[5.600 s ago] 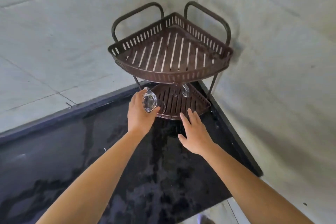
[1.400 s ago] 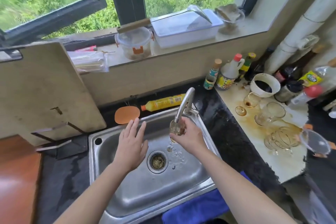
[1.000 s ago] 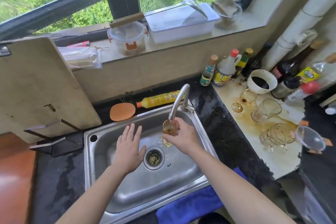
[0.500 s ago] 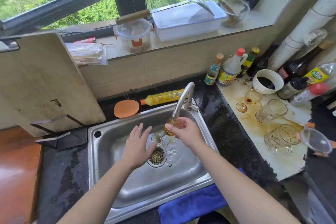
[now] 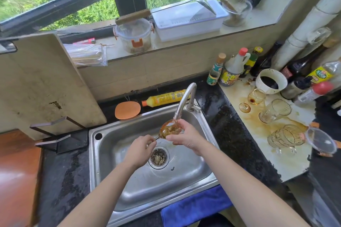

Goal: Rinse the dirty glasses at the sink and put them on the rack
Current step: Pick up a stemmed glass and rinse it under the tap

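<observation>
Amber stemmed glass [image 5: 169, 129] under curved steel tap [image 5: 181, 103]

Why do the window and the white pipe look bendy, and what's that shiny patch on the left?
Head view: the wide-angle lens bows the dark window frame and white pipe near the edges; daylight glares off the orange-brown surface at left; the amber stemmed glass under the steel tap looks slightly blurred.

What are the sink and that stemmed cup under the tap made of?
The sink looks like brushed stainless steel: grey, softly reflective. The stemmed cup looks like amber-tinted glass: see-through and glossy, though clear plastic cannot be ruled out.
</observation>
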Demonstrator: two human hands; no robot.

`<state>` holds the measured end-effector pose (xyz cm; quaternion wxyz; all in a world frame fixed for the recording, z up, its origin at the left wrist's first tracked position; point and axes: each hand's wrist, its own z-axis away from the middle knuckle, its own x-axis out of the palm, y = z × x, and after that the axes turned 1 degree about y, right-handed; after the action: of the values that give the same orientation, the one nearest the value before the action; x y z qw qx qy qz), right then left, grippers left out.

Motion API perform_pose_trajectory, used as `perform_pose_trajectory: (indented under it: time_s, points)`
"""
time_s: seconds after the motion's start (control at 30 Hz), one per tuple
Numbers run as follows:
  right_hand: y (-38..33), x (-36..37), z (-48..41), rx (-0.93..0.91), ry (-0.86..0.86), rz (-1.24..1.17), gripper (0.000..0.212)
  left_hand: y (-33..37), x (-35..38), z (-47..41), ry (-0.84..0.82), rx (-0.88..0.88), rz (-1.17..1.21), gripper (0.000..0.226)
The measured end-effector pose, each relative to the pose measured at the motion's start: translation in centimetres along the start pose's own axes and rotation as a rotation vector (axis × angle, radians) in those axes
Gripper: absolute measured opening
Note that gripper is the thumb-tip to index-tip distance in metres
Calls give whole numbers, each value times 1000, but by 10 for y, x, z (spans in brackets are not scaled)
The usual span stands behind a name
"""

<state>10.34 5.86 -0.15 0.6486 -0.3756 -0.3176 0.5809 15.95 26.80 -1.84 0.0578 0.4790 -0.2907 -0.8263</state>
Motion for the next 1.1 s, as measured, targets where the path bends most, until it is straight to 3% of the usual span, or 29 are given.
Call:
perform_pose_trajectory:
  time_s: [0.13,0.37,0.53,0.67,0.83,1.1]
  points:
    - [0,3,-3,11,43,-22,65,8,-2,3,49,-82,178,23]
    - [1,-1,-7,18,49,20,81,13,-2,4,69,-164,305,37]
    - [-3,2,-5,-37,38,79,68,7,1,2,51,-208,370,41]
    - [-4,-1,-4,-24,-13,87,75,8,3,2,36,-284,609,47]
    - [-4,-2,-4,-22,26,88,72,11,3,2,51,-304,733,48]
    - [-7,-2,-5,-12,3,78,62,13,8,3,12,-342,801,45]
